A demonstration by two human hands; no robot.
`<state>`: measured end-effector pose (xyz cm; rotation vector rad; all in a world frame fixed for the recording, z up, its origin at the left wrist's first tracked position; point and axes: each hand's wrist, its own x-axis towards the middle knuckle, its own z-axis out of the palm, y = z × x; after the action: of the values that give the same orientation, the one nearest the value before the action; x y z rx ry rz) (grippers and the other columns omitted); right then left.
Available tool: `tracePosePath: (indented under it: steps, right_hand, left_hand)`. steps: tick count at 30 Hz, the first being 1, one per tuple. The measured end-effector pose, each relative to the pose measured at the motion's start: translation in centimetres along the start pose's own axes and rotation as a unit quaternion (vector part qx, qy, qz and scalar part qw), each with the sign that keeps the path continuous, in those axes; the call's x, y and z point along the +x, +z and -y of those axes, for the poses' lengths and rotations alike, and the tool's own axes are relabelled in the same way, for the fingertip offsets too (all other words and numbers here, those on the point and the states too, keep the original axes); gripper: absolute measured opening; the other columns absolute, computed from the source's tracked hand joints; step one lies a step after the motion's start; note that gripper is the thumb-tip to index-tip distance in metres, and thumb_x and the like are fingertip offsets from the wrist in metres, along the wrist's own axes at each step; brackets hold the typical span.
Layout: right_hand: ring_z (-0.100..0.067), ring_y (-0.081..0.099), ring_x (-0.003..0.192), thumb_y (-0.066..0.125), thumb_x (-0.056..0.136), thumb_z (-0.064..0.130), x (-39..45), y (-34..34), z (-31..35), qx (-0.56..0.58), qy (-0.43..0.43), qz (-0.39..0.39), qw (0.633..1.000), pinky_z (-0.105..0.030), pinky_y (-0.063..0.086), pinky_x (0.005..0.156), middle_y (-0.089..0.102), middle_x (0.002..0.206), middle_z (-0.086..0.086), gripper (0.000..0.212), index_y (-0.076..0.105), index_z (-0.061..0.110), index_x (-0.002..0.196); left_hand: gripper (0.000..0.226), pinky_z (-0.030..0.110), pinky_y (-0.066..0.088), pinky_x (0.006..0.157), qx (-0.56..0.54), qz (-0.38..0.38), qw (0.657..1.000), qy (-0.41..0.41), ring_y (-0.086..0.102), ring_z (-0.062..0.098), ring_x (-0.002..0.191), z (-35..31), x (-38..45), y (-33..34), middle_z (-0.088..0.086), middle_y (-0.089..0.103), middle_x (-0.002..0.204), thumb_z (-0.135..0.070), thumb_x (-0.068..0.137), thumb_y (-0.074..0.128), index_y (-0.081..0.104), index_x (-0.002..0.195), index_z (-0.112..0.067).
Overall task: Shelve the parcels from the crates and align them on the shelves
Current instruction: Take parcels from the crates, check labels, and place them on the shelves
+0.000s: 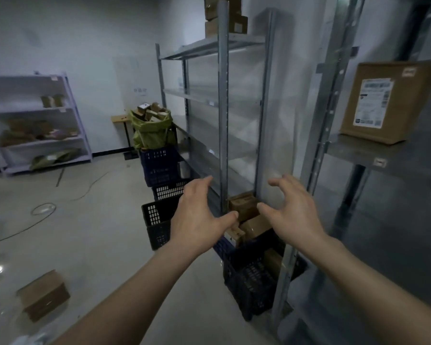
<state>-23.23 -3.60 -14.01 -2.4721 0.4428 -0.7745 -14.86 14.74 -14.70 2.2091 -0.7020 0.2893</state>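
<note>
Left hand [197, 217] & right hand [294, 215] both spread wide, empty, over 1 parcel-filled crate [249, 277].

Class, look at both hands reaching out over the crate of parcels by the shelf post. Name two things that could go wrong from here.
1. The parcels are heaped unevenly in the dark crate; with the left hand and right hand both open and holding nothing, lifting one could tip its neighbours out.
2. A loose box and a cable lie on the floor, possible trip hazards when stepping back.
</note>
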Motion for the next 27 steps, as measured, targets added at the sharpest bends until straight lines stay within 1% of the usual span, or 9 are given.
tracePosePath:
  steps: [2, 4, 9, 12, 14, 16, 20, 24, 27]
  right_hand:
    - [-0.020, 0.045, 0.134, 0.073, 0.088, 0.033, 2.0, 2.0, 0.6, 0.011, 0.020, 0.004, 1.000, -0.023, 0.035, 0.101, 0.051, 0.145, -0.005, 0.070, 0.040, 0.024, 0.150]
    - [-0.022, 0.052, 0.123, 0.072, 0.089, 0.032, 4.2, 3.8, 1.2, 0.020, 0.035, 0.012, 0.999, -0.023, 0.036, 0.089, 0.056, 0.136, -0.006, 0.080, 0.028, 0.027, 0.156]
    - [-0.021, 0.038, 0.141, 0.073, 0.088, 0.027, 10.7, 9.4, 0.7, 0.013, 0.033, 0.001, 0.999, -0.022, 0.026, 0.106, 0.042, 0.155, -0.006, 0.074, 0.038, 0.020, 0.152]
    - [-0.020, 0.026, 0.149, 0.073, 0.089, 0.029, 15.1, 12.8, -0.6, 0.011, 0.039, 0.016, 0.999, -0.026, 0.021, 0.115, 0.025, 0.164, -0.006, 0.073, 0.037, 0.023, 0.153]
    - [-0.020, 0.028, 0.149, 0.073, 0.088, 0.030, 18.5, 14.9, -1.8, 0.027, 0.039, 0.014, 0.999, -0.033, 0.025, 0.120, 0.027, 0.164, -0.005, 0.075, 0.036, 0.023, 0.153]
    - [-0.021, 0.035, 0.144, 0.073, 0.087, 0.032, 22.2, 16.7, -2.8, 0.038, 0.034, 0.003, 0.999, -0.040, 0.035, 0.117, 0.034, 0.160, -0.004, 0.075, 0.036, 0.024, 0.152]
    - [-0.019, 0.045, 0.130, 0.074, 0.087, 0.030, 29.2, 19.7, -3.6, 0.027, 0.024, -0.003, 0.999, -0.025, 0.035, 0.100, 0.047, 0.142, 0.001, 0.070, 0.042, 0.020, 0.148]
    - [-0.021, 0.042, 0.137, 0.074, 0.086, 0.036, 34.6, 22.3, -4.9, 0.027, 0.028, 0.014, 0.999, -0.042, 0.040, 0.112, 0.042, 0.151, 0.000, 0.076, 0.037, 0.022, 0.151]
    - [-0.017, 0.026, 0.149, 0.073, 0.088, 0.038, 37.9, 23.4, -7.1, 0.050, 0.045, 0.014, 0.998, -0.036, 0.026, 0.121, 0.028, 0.163, 0.002, 0.087, 0.024, 0.026, 0.158]
  left_hand:
    - [0.104, 0.036, 0.038, 0.111, -0.027, 0.004, 1.000, -0.002, 0.033, 0.015, 0.142, 1.8, 2.8, -0.4, -0.006, 0.026, 0.159, -0.050, 0.076, 0.077, 0.013, 0.156, -0.032]
    - [0.107, 0.036, 0.037, 0.111, -0.037, 0.006, 0.999, -0.001, 0.033, 0.014, 0.143, 3.4, 5.4, -0.4, -0.009, 0.027, 0.160, -0.050, 0.077, 0.077, 0.009, 0.157, -0.034]
    - [0.088, 0.039, 0.033, 0.117, -0.015, 0.021, 1.000, 0.014, 0.021, 0.013, 0.148, 8.1, 12.6, 1.5, -0.013, 0.015, 0.162, -0.048, 0.080, 0.075, 0.032, 0.153, -0.027]
    - [0.090, 0.040, 0.031, 0.119, -0.006, 0.036, 0.999, 0.013, 0.021, 0.013, 0.148, 10.5, 17.1, 3.3, -0.010, 0.018, 0.162, -0.047, 0.080, 0.075, 0.030, 0.154, -0.025]
    - [0.094, 0.042, 0.034, 0.117, -0.008, 0.043, 0.999, 0.013, 0.028, 0.014, 0.146, 11.7, 20.3, 4.6, -0.006, 0.027, 0.160, -0.046, 0.079, 0.076, 0.026, 0.155, -0.025]
    - [0.094, 0.042, 0.036, 0.115, -0.008, 0.047, 0.999, 0.006, 0.032, 0.016, 0.143, 12.7, 23.6, 5.6, -0.004, 0.032, 0.157, -0.044, 0.078, 0.077, 0.026, 0.155, -0.023]
    - [0.090, 0.044, 0.038, 0.113, 0.010, 0.043, 0.999, 0.006, 0.033, 0.020, 0.143, 14.8, 30.5, 7.3, 0.002, 0.037, 0.154, -0.042, 0.077, 0.080, 0.036, 0.151, -0.018]
    - [0.094, 0.043, 0.038, 0.113, 0.010, 0.044, 0.999, 0.010, 0.033, 0.019, 0.143, 16.4, 36.2, 9.4, 0.001, 0.035, 0.156, -0.044, 0.076, 0.082, 0.034, 0.152, -0.017]
    - [0.101, 0.043, 0.038, 0.113, -0.012, 0.057, 0.998, 0.019, 0.033, 0.017, 0.143, 17.3, 40.4, 11.7, -0.004, 0.033, 0.158, -0.046, 0.076, 0.082, 0.026, 0.156, -0.022]
